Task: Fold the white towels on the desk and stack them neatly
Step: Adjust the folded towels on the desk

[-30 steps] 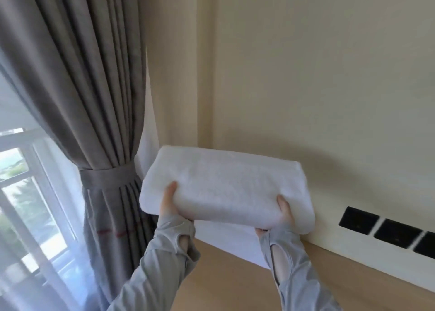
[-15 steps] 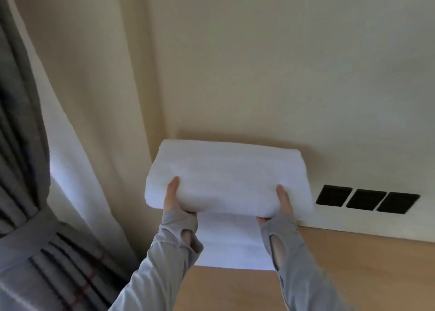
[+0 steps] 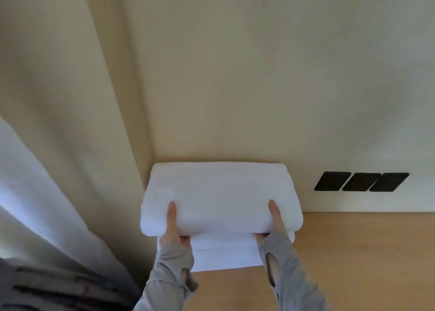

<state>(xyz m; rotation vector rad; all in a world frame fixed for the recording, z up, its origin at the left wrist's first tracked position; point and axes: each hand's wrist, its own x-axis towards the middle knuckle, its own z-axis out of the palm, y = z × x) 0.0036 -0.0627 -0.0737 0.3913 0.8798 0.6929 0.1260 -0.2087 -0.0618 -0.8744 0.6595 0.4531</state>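
Together, left hand [image 3: 173, 226], right hand [image 3: 275, 223], both grips clasping one folded towel [image 3: 221, 190], second towel [image 3: 223, 252] beneath, desk [image 3: 357, 252]

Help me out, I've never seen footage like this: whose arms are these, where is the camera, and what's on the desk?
There is no machine here. A person wears a wide-angle camera on the head, looking forward and down, so the arms in grey sleeves are their own. Every picture comes from that one camera.

The left hand and right hand hold a folded white towel by its near edge, thumbs on top and fingers beneath, out of sight. Just under it a second towel, also folded, lies on the wooden desk in the corner by the wall. I cannot tell whether the two touch yet.

On the wall to the right are three black plates, and a pale curtain hangs at the left.
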